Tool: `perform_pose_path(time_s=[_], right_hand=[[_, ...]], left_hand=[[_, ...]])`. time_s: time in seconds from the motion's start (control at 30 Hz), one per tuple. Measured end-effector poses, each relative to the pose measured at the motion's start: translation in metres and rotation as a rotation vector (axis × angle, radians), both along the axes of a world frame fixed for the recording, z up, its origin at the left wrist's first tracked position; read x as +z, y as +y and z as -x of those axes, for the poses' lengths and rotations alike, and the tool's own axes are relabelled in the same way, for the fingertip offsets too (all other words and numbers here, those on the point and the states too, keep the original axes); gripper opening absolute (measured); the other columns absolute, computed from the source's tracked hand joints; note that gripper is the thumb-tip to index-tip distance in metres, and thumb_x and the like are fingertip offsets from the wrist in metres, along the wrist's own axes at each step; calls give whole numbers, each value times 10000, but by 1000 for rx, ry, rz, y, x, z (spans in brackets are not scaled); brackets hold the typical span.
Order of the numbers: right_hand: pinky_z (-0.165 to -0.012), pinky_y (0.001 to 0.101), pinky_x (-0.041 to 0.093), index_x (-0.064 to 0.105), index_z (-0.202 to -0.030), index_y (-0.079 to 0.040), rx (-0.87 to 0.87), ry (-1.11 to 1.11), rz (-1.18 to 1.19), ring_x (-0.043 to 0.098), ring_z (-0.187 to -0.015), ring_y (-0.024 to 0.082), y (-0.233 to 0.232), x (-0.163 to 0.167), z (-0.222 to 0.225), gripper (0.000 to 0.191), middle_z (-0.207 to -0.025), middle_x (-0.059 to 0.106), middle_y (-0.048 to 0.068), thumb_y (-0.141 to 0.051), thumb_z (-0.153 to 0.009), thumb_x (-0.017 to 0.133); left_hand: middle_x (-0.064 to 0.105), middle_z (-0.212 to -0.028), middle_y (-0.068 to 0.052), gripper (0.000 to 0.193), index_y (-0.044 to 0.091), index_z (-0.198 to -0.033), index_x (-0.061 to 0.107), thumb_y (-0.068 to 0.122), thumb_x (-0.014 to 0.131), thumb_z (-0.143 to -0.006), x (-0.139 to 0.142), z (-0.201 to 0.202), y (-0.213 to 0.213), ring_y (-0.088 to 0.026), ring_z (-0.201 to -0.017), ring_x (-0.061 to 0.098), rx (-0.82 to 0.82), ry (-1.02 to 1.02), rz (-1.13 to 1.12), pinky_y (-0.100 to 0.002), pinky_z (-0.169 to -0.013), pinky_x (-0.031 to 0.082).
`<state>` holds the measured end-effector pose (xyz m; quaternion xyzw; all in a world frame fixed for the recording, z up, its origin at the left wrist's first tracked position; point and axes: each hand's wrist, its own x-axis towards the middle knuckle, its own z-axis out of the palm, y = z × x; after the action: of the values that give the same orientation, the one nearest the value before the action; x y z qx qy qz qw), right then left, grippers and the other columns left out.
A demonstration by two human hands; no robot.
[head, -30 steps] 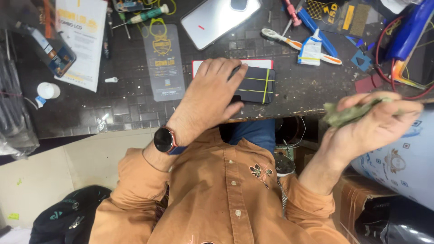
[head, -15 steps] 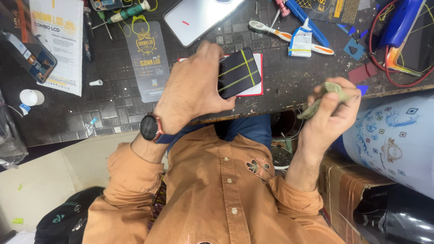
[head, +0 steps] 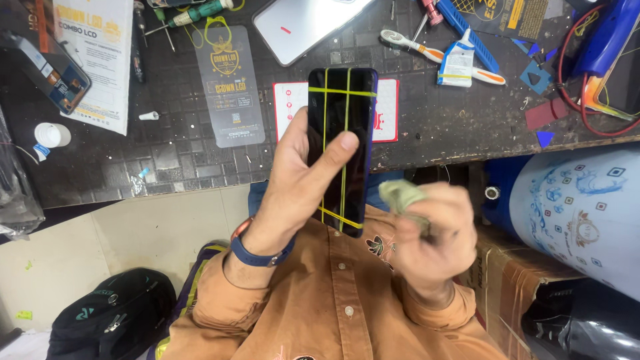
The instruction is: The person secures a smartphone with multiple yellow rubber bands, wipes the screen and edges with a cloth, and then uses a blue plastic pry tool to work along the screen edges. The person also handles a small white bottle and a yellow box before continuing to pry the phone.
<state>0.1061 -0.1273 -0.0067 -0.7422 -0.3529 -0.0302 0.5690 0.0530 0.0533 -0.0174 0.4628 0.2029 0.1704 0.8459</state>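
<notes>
My left hand [head: 297, 187] grips a black smartphone [head: 342, 133] bound with thin yellow rubber bands, holding it upright above my lap with the thumb across its screen. My right hand [head: 430, 230] is closed around a crumpled greenish-grey cloth [head: 400, 195], just right of the phone's lower end. A blue-strapped watch [head: 257, 250] is on my left wrist. Under the phone, a white and red card [head: 387, 110] lies on the dark workbench [head: 167, 160].
On the bench lie a silver phone back [head: 300, 23], a clear film packet [head: 230, 83], a white booklet [head: 100, 53], a glue tube [head: 457, 67], screwdrivers and a white-handled tool [head: 407, 43]. A blue patterned drum [head: 573, 213] and cardboard box [head: 507, 287] stand right, a black backpack [head: 110, 320] lower left.
My left hand has lifted the banded phone off the bench and turned it upright toward me. My right hand with the cloth has come in from the right, close to the phone.
</notes>
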Motion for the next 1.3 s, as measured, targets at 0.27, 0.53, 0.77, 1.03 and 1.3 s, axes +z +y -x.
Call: perform_pose_path(time_s=[0.27, 0.53, 0.77, 1.03, 1.3], right_hand=[[-718, 283, 564, 649, -1079, 11, 100, -147, 127, 693, -886, 227, 9, 33, 9, 205, -1043, 662, 147, 22, -919, 777], [-727, 296, 571, 661, -1075, 36, -43, -199, 158, 693, -880, 254, 14, 44, -3, 266, -1004, 680, 167, 187, -859, 698], [-753, 344, 596, 681, -1010, 9, 129, -160, 230, 708, -837, 269, -1, 49, 13, 351, -941, 671, 149, 201, -718, 645], [-742, 320, 566, 683, -1089, 15, -19, -241, 170, 688, -847, 255, 9, 36, -15, 325, -1004, 677, 144, 235, -850, 687], [-698, 329, 587, 712, -943, -16, 258, -132, 84, 696, -785, 227, 2, 46, -4, 281, -881, 669, 97, 140, -715, 761]], left_hand=[[656, -1230, -44, 464, -9, -1401, 489, 153, 729, -1039, 18, 10, -15, -89, -1127, 612, 17, -73, -125, -278, -1044, 522], [656, -1212, -49, 438, -5, -1389, 491, 128, 730, -1046, 27, 15, -32, -91, -1111, 610, -3, -63, -96, -284, -1051, 526], [657, -1234, -46, 446, -15, -1422, 503, 137, 708, -1057, 23, 12, -25, -93, -1109, 612, 101, -58, -36, -284, -1058, 519], [652, -1288, -39, 463, -3, -1433, 481, 150, 703, -1057, 23, 16, -41, -105, -1177, 606, 5, -49, -39, -285, -1082, 509], [649, -1272, -40, 508, 1, -1442, 477, 163, 714, -1024, 19, 14, -34, -105, -1152, 607, 29, -48, 33, -282, -1043, 519]])
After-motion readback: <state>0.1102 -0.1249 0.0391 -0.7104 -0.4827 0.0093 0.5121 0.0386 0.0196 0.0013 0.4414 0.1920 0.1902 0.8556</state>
